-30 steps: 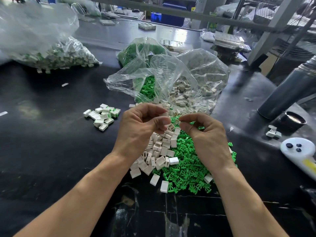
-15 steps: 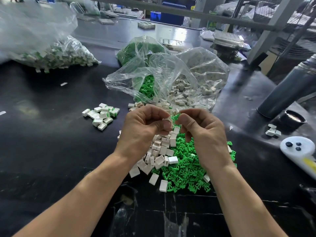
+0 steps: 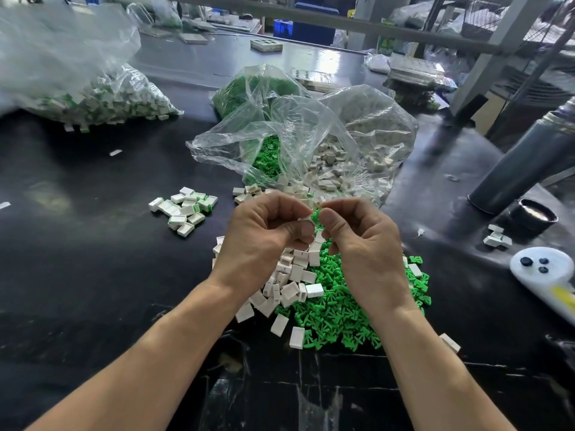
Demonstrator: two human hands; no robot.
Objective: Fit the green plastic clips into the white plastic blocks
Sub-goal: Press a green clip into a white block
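Hands have closed together: right hand [image 3: 364, 244] pinches green clip [image 3: 315, 215] now meeting white block [image 3: 304, 218] pinched by left hand [image 3: 264, 237]; insertion under way

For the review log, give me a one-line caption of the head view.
Left hand holds a white block while right hand pinches a green clip against it, above mixed loose parts.

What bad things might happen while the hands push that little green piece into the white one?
The green clip is pinched between the left hand and right hand above the loose piles, so if it slips it may vanish among the other green clips. The white block is mostly hidden by fingers, so the clip might go in crooked.
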